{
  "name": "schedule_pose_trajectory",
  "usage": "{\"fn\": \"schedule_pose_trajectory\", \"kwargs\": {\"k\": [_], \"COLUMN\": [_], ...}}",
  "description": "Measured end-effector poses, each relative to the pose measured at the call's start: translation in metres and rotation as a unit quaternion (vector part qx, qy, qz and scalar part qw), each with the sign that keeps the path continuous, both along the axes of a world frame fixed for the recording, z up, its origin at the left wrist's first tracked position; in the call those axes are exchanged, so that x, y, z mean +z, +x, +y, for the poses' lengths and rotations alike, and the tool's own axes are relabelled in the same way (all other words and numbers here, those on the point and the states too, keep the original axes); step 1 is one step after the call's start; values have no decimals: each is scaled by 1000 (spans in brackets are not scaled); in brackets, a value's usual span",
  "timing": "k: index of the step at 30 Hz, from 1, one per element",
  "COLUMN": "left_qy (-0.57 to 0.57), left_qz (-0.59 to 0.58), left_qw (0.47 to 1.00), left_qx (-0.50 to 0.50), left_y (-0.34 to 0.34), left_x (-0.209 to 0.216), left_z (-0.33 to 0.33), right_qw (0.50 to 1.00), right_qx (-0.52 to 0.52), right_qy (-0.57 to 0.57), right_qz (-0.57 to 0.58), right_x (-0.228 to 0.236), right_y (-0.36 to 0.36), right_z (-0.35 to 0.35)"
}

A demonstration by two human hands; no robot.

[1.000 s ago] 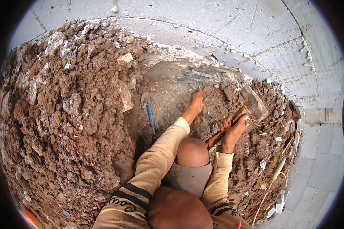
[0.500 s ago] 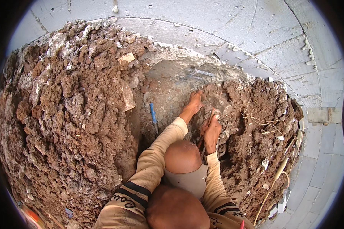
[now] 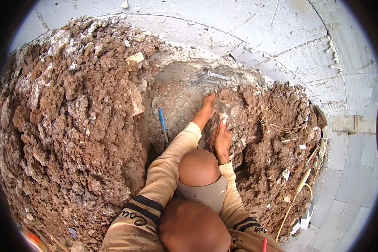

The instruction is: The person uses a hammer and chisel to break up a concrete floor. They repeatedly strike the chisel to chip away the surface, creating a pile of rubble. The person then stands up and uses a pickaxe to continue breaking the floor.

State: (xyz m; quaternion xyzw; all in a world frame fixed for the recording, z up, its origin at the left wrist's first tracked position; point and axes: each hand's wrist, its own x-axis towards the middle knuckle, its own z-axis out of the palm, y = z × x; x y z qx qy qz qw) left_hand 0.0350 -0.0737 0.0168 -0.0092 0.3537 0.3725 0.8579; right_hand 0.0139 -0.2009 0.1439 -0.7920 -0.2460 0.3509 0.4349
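Note:
My left hand (image 3: 205, 109) reaches down into the dug hollow, against the soil beside a pale stone (image 3: 232, 110). Its fingers are partly hidden and what they touch is unclear. Just right of it and nearer, my right hand (image 3: 222, 139) is closed, thumb stretched forward along the top. Whatever its curled fingers hold is hidden beneath the hand. Left of my left forearm, a slim blue rod with a grey lower end (image 3: 162, 120) leans on the dirt. Beyond my hands, light grey rod-like pieces (image 3: 216, 76) lie under the wall's base.
Heaped brown soil (image 3: 84, 117) rises on the left, and more clods (image 3: 277, 126) lie on the right with thin tangled strands (image 3: 277, 129). A grey block wall (image 3: 248, 25) curves across the far side. My bare knees (image 3: 199, 168) stand between my forearms.
The whole view has shifted slightly, so the scene sits a little farther left and higher. My right hand has moved slightly closer to my left hand.

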Motion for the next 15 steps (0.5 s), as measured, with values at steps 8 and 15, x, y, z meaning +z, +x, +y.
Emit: {"fn": "schedule_pose_trajectory", "kwargs": {"k": [8, 15], "left_qy": [47, -31], "left_qz": [96, 13], "left_qw": [992, 999], "left_qx": [-60, -8], "left_y": [-4, 2], "left_x": [57, 73], "left_z": [21, 64], "right_qw": [983, 936], "right_qx": [-81, -106], "right_qy": [151, 336], "right_qz": [61, 3], "right_x": [81, 129], "right_y": [-3, -7], "right_z": [13, 11]}}
